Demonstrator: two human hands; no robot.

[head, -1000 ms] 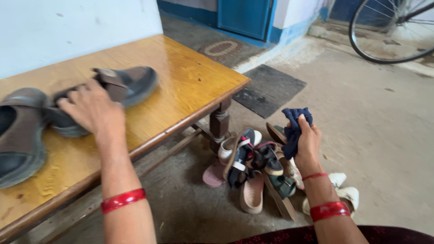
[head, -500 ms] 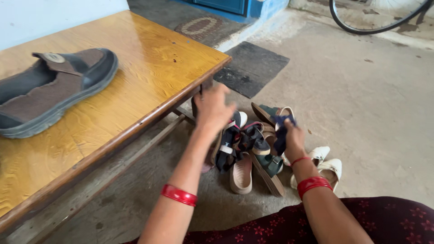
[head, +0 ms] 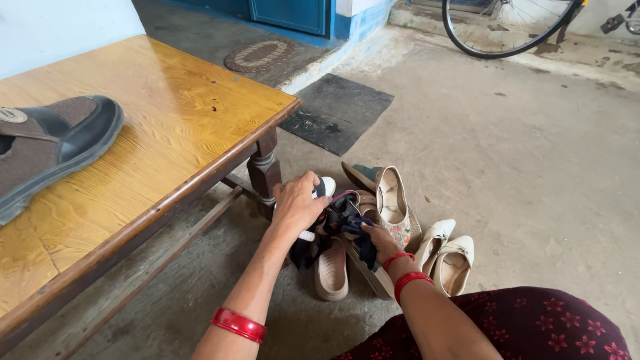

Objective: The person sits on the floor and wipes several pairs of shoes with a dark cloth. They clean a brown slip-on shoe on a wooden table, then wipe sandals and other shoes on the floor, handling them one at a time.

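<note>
Down at six o'clock on the concrete floor [head: 533, 173], just beside the table leg [head: 264, 167]: a heap of sandals [head: 337, 250], with left hand [head: 297, 203] curled down over a black strapped sandal [head: 330, 223] at the top, fingers closed on it. Right hand [head: 379, 241] at four o'clock of that, clenched around a dark blue cloth [head: 363, 237]. Likely snag: straps tangled, neighbours dragged along. Cream flats [head: 450, 257] at three o'clock; brown shoe [head: 47, 143] up on the wooden table [head: 167, 120] at ten; bicycle wheel [head: 507, 30] at one.
</note>
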